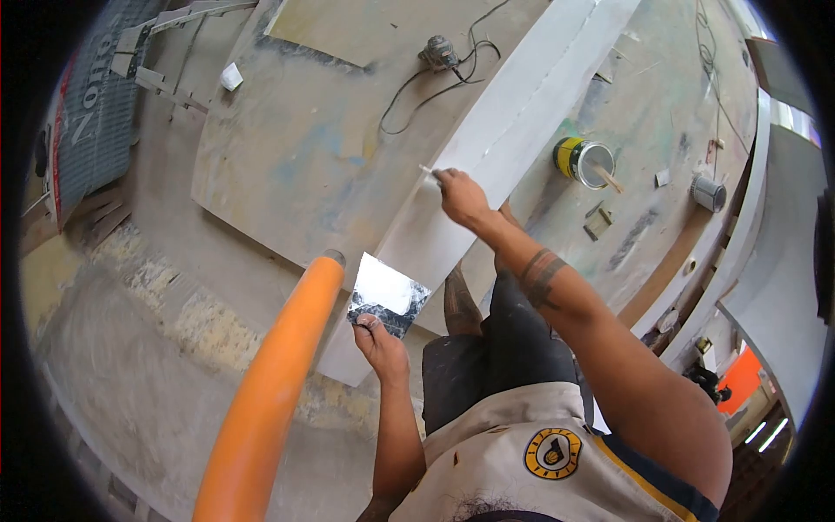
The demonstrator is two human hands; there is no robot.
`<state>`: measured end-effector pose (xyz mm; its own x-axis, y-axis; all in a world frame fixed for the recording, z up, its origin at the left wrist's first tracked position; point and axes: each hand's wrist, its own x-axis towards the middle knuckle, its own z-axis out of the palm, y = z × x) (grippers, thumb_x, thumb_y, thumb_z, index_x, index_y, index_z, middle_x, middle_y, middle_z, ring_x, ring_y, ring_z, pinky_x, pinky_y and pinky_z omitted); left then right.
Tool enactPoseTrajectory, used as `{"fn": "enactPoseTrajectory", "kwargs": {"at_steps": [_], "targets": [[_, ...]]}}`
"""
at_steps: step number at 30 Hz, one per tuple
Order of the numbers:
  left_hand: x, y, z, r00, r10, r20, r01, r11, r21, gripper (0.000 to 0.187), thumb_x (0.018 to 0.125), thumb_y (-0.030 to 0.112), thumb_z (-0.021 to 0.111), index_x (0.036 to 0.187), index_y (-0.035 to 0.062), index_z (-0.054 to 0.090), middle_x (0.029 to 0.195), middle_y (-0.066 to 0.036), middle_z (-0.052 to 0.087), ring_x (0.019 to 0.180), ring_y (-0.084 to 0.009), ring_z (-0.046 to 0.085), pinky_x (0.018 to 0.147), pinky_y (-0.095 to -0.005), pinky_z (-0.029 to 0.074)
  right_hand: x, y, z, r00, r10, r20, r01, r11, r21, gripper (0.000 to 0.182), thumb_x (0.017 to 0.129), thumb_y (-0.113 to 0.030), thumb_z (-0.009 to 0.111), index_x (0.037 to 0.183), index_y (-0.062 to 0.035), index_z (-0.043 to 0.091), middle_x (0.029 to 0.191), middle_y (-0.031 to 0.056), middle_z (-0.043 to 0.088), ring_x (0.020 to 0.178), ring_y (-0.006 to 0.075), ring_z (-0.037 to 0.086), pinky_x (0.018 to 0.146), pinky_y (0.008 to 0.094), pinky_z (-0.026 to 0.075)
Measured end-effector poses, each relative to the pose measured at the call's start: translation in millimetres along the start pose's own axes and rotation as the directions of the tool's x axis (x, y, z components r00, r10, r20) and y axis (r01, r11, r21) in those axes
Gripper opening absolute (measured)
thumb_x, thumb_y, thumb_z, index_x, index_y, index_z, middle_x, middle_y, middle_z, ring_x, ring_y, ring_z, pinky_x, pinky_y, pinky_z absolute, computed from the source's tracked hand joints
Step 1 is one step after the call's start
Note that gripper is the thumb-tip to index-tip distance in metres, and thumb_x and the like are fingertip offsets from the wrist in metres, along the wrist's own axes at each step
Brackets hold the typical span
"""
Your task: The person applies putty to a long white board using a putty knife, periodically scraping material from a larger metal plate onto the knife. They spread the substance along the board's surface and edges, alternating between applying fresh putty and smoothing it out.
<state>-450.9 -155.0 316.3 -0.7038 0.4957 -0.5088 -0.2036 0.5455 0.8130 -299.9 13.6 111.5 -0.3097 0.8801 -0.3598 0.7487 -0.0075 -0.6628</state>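
My left hand is closed on the lower edge of a flat square plate, whose face is bright white with dark smears near the thumb. My right hand grips a small thin tool, its pale tip pointing left. Under the right hand runs a long white board, with a line of small marks along its length. The lower end of the board passes beneath the plate.
An orange pole rises beside my left arm. An open yellow-black can with a stick in it stands right of the board, a smaller can beyond. A corded power tool lies on the worn surface.
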Motion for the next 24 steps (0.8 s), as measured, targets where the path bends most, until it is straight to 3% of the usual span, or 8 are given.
{"fn": "enactPoseTrajectory", "kwargs": {"at_steps": [3,6,10,12,14,16,18,24], "targets": [[-0.8,-2.4,5.4,0.996,-0.014,0.083,0.003,0.992,0.123,0.036,0.107,0.024,0.038,0.120,-0.0068,0.050,0.110,-0.013,0.057,0.101,-0.0191,0.053,0.093,-0.0347,0.043,32.9,32.3,-46.2,0.995,0.027,-0.095,-0.023,0.999,0.048,0.033,0.091,-0.006,0.051,0.122,-0.0043,0.059,0.111,0.0203,0.063,0.105,0.0403,0.059,0.090,0.0477,0.049],[-0.6,17.3,45.3,0.988,-0.144,0.047,0.140,0.986,0.094,0.023,0.106,0.022,0.042,0.109,0.0012,0.050,0.103,-0.003,0.046,0.100,-0.0131,0.043,0.096,-0.0295,0.037,78.7,64.2,-120.9,0.978,0.027,-0.209,-0.022,0.999,0.024,0.038,0.088,-0.002,0.050,0.125,-0.0035,0.058,0.113,0.0237,0.062,0.107,0.0418,0.058,0.092,0.0482,0.048],[-0.3,6.5,68.1,0.986,-0.128,0.106,0.129,0.992,-0.004,0.024,0.106,0.021,0.042,0.116,0.0003,0.051,0.108,-0.004,0.050,0.104,-0.0140,0.046,0.098,-0.0297,0.037,150.4,124.5,-200.3,0.925,-0.046,-0.377,-0.029,0.981,-0.192,0.048,0.083,0.001,0.049,0.130,-0.0079,0.057,0.117,0.0257,0.059,0.106,0.0451,0.057,0.094,0.0496,0.047],[-0.3,4.6,85.8,0.991,-0.062,0.115,0.052,0.995,0.087,0.036,0.108,0.028,0.039,0.115,-0.0047,0.052,0.109,-0.009,0.059,0.101,-0.0150,0.054,0.092,-0.0310,0.044,184.4,143.7,-239.3,0.928,-0.038,-0.369,-0.084,0.947,-0.310,0.050,0.082,-0.001,0.052,0.131,-0.0094,0.055,0.119,0.0240,0.059,0.108,0.0435,0.057,0.094,0.0498,0.048],[-4.3,26.1,119.2,0.993,-0.072,0.094,0.070,0.997,0.022,0.033,0.108,0.027,0.039,0.110,-0.0036,0.052,0.106,-0.007,0.058,0.099,-0.0137,0.053,0.091,-0.0300,0.043,215.7,157.2,-272.5,0.931,0.003,-0.364,-0.167,0.892,-0.420,0.050,0.083,-0.003,0.054,0.132,-0.0115,0.053,0.122,0.0223,0.057,0.111,0.0414,0.056,0.093,0.0506,0.048],[-4.4,29.7,134.9,0.978,-0.142,0.153,0.145,0.989,-0.011,0.021,0.105,0.017,0.041,0.116,0.0010,0.050,0.108,-0.004,0.051,0.106,-0.0138,0.048,0.099,-0.0292,0.038,245.4,173.6,-299.4,0.935,0.018,-0.355,-0.214,0.826,-0.521,0.044,0.085,-0.006,0.054,0.129,-0.0127,0.054,0.121,0.0211,0.056,0.112,0.0410,0.055,0.092,0.0528,0.048],[-5.3,29.3,153.4,0.983,-0.123,0.136,0.121,0.992,0.019,0.025,0.107,0.021,0.040,0.111,-0.0009,0.051,0.104,-0.005,0.053,0.100,-0.0133,0.050,0.093,-0.0296,0.041,268.0,185.8,-322.8,0.930,0.032,-0.367,-0.253,0.780,-0.572,0.041,0.086,-0.007,0.054,0.126,-0.0123,0.055,0.119,0.0207,0.056,0.112,0.0412,0.054,0.092,0.0529,0.048],[-13.6,41.2,196.0,0.986,-0.125,0.112,0.115,0.989,0.087,0.030,0.108,0.024,0.039,0.108,-0.0038,0.051,0.101,-0.006,0.056,0.094,-0.0131,0.052,0.087,-0.0301,0.044,305.6,218.4,-323.0,0.958,-0.028,-0.284,-0.177,0.723,-0.668,0.035,0.090,-0.013,0.051,0.124,-0.0115,0.057,0.120,0.0197,0.055,0.112,0.0412,0.053,0.093,0.0539,0.047]]}}
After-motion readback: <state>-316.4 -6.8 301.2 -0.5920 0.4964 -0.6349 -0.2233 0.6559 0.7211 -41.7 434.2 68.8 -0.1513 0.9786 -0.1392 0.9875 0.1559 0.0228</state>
